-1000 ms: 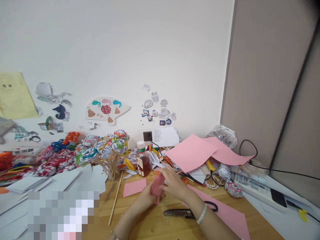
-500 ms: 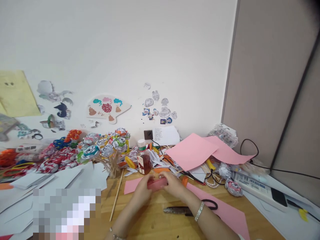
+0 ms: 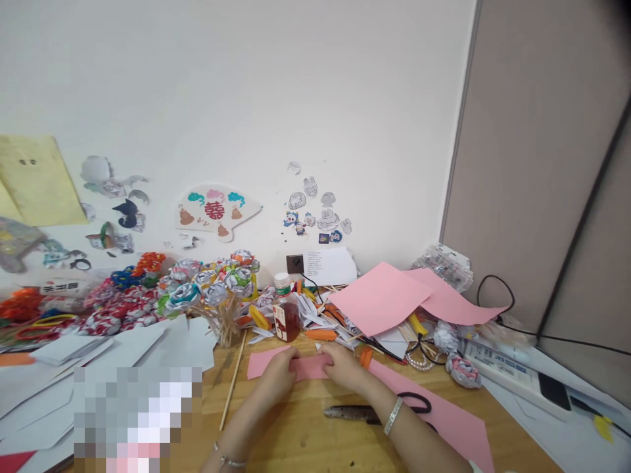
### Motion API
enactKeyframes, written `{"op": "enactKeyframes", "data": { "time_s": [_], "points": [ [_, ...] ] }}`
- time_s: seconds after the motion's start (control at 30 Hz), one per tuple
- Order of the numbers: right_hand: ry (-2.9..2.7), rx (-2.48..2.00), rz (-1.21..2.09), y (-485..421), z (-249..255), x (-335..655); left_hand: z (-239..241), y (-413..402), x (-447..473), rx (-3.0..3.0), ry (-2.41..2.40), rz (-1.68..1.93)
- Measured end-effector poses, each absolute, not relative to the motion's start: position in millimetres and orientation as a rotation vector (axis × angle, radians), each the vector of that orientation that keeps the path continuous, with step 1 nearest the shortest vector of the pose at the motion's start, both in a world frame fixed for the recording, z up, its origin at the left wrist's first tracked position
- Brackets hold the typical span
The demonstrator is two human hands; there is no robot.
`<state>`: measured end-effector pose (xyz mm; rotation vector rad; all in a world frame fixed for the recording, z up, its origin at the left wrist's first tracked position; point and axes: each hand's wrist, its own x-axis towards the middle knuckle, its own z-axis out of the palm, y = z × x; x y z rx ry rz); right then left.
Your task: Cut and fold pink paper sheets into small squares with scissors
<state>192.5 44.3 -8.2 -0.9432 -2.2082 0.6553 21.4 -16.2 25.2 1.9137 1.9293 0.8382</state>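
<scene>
Between my two hands is a small pink paper strip (image 3: 311, 368), low over the wooden table. My left hand (image 3: 280, 376) is closed on its left end, and my right hand (image 3: 342, 368) grips the right end with thumb and fingers. Another pink paper piece (image 3: 259, 363) shows at the left, partly behind my left hand. Under my right forearm lies a pair of scissors (image 3: 350, 412) with black handles, resting partly on a larger pink sheet (image 3: 458, 424). A thin wooden stick (image 3: 233, 384) lies to the left of my left arm.
A jar of reddish-brown liquid (image 3: 286, 315) stands behind my hands. Paper flowers on sticks (image 3: 217, 282) are bunched at the back left, near white sheets (image 3: 133, 348). Pink sheets (image 3: 382, 297) cover clutter at the back right. A power strip (image 3: 513, 374) lies at the right.
The pink strip looked curled upward between my hands before; now it lies flatter and more of its face shows. My hands have shifted slightly. The scissors stay put.
</scene>
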Motion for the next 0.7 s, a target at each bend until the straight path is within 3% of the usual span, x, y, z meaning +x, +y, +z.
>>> {"op": "enactKeyframes", "data": {
  "time_s": [0.27,0.47,0.7],
  "points": [
    [-2.027,-1.094,0.800,55.3,-5.8,192.4,34.4,-15.3,-54.6,1.897,2.272,0.687],
    [-2.031,-1.075,0.805,52.1,-6.7,190.9,21.1,-14.0,-59.0,1.882,2.211,0.655],
    [-2.068,-1.009,0.720,40.9,-10.0,183.2,22.0,-8.3,-35.1,1.883,1.936,0.863]
  ]
}}
